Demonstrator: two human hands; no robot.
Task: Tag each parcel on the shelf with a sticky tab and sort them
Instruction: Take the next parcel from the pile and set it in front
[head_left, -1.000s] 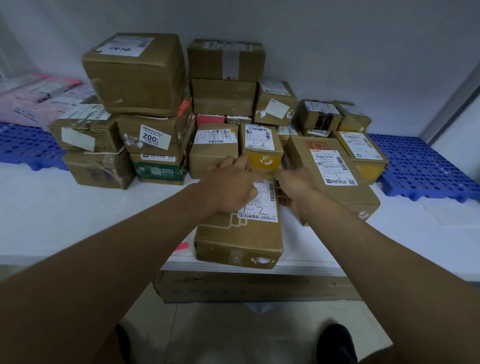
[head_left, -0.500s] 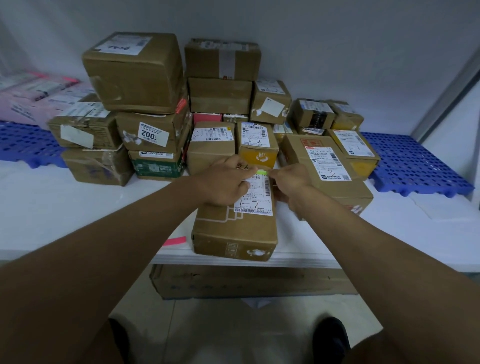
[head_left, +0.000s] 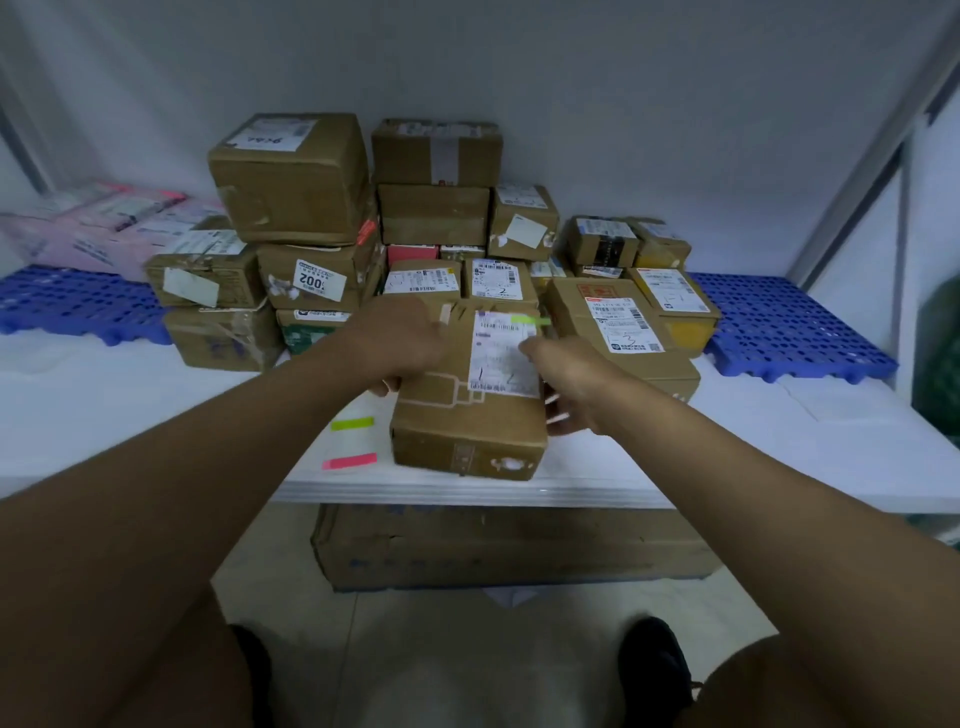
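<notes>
Parcel (head_left: 467, 410) | green tab (head_left: 530, 320) on; long axis runs away from me | my hands (head_left: 410, 340) (head_left: 571, 379) grip both sides.

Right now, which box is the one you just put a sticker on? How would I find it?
Look at the white shelf and the pile of brown parcels at its back. The one you want is the box alone at the front edge, between both hands. Only it has a green tab sticking out from its white label.
</notes>
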